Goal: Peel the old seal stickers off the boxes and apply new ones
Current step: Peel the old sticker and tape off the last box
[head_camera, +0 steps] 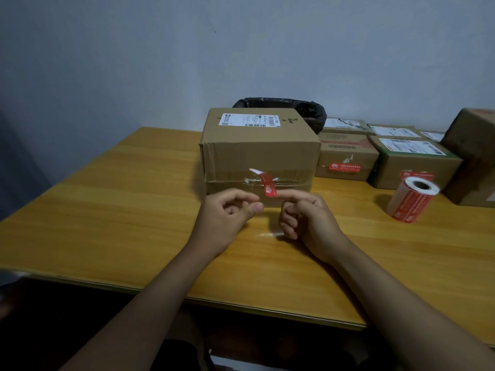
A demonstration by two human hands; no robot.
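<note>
Red seal sticker [268, 186] was half off the front seam of the big box [257, 153], top end curled free w/ white backing showing, lower end stuck on the right hand's [308, 218] extended index finger; its other fingers were curled in. Left hand [227, 212] sat just beside, thumb & fingers nearly pinched, holding nothing I could make out. Box stood mid tabletop [107, 210]. Sticker roll [412, 199] waited to the right, near smaller boxes [345, 156]. Judged: peel nearly done on this box, new seal not yet applied.

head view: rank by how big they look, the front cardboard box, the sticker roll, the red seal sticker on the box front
1. front cardboard box
2. sticker roll
3. red seal sticker, smallest, partly peeled

The roll sits about as near the camera as the box, so the order seems safe.
</note>
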